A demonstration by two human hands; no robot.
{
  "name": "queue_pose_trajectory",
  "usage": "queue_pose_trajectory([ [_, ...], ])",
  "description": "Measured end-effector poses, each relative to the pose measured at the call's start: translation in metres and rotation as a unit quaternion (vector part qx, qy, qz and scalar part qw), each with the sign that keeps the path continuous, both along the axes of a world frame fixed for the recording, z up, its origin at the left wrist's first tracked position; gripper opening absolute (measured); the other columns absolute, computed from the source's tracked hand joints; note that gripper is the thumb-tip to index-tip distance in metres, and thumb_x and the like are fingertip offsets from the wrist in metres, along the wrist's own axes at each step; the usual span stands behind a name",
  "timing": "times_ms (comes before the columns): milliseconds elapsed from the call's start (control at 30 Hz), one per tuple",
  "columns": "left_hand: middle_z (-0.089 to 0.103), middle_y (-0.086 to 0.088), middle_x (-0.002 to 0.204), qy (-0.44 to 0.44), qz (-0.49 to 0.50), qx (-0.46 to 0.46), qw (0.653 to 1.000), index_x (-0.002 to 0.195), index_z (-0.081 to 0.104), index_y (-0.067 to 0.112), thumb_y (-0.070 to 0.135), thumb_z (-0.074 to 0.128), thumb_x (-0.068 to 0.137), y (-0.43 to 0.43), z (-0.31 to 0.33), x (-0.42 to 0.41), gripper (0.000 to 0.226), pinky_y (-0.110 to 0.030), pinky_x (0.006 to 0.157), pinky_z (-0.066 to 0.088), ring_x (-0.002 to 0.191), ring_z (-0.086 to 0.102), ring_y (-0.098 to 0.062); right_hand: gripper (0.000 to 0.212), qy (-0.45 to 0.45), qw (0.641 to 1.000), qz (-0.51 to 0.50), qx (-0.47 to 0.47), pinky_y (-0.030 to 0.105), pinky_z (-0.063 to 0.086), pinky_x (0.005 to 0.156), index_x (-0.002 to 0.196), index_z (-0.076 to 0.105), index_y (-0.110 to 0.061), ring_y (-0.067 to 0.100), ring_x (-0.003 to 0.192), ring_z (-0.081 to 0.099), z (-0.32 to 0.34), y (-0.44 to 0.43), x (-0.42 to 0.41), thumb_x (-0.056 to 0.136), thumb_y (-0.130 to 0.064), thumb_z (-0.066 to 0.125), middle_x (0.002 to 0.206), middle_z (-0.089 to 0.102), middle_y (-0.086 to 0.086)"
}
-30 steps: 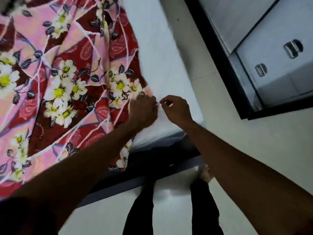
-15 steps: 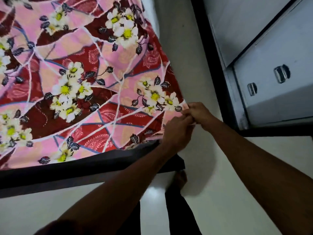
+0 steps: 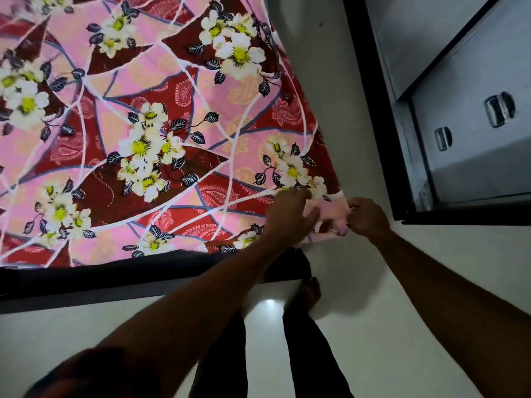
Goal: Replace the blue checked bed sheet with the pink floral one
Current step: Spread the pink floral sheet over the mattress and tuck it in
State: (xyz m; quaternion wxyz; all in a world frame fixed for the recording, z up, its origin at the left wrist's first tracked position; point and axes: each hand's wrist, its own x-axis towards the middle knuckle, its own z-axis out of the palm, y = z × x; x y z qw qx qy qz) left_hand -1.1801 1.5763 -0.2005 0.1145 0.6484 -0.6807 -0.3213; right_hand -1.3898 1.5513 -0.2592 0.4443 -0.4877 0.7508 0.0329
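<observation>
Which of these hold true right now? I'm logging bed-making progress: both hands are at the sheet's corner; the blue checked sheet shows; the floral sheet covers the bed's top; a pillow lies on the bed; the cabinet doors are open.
1. Both hands are at the sheet's corner. True: the left hand and right hand pinch the pink floral sheet there.
2. Blue checked sheet shows. False: none visible.
3. Floral sheet covers the visible bed top. True.
4. Pillow on the bed. False: none visible.
5. Cabinet doors open. False: shut.
</observation>
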Motion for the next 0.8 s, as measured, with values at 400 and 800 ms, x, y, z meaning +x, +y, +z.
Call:
queue_pose_trajectory([
  [400,0.068,-0.009,0.097,-0.215,-0.107,0.049,0.969,0.111,0.056,0.015,0.039,0.044,0.103,-0.052,-0.011,0.072,0.028,-0.043,0.077,0.057,0.085,0.067,-0.030,0.049,-0.157,0.981,-0.049,-0.103,0.031,0.046,0.084,0.135,0.053,-0.016,0.025,0.103,0.060,0.025,-0.099,0.135,0.095,-0.045,0.059,0.118,0.064,0.007],
  [800,0.069,-0.012,0.093,-0.113,-0.221,0.031,0.968,0.094,0.066,0.011,0.031,0.047,0.100,-0.028,-0.001,0.056,0.028,-0.035,0.065,0.045,0.084,0.067,-0.032,0.020,0.051,0.969,0.005,-0.243,0.038,0.041,0.072,0.101,0.055,-0.011,0.034,0.094,0.059,0.016,-0.105,0.132,0.102,-0.029,0.045,0.105,0.060,0.014],
])
